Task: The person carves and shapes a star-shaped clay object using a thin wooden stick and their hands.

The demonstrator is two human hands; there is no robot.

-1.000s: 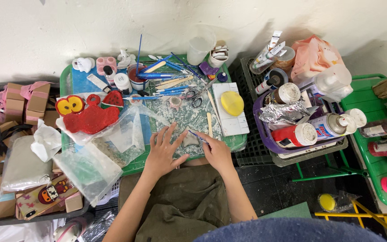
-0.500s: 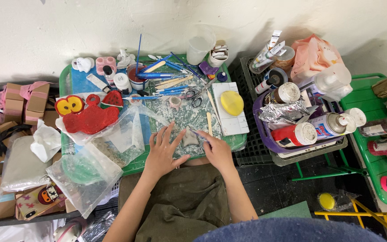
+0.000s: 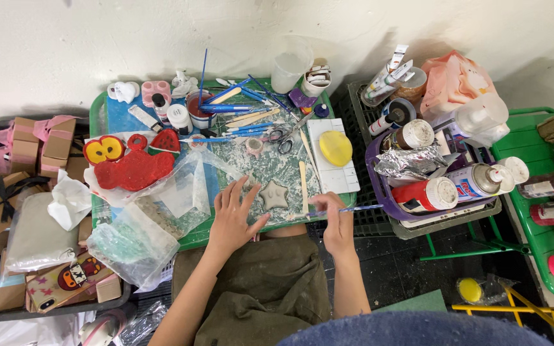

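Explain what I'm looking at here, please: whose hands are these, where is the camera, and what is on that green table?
There is no machine here. A person wears a camera on the head, so the single view looks straight down at their own arms and lap. The left hand lies flat on the green table, fingers spread, just left of a small grey star-shaped clay piece. The right hand pinches a thin blue-handled tool that points out to the right. Further up the table lie a red clay figure with yellow eyes, clear plastic bags, scissors, a yellow sponge on a white tile, and many brushes. Spray cans fill a purple basket at the right.
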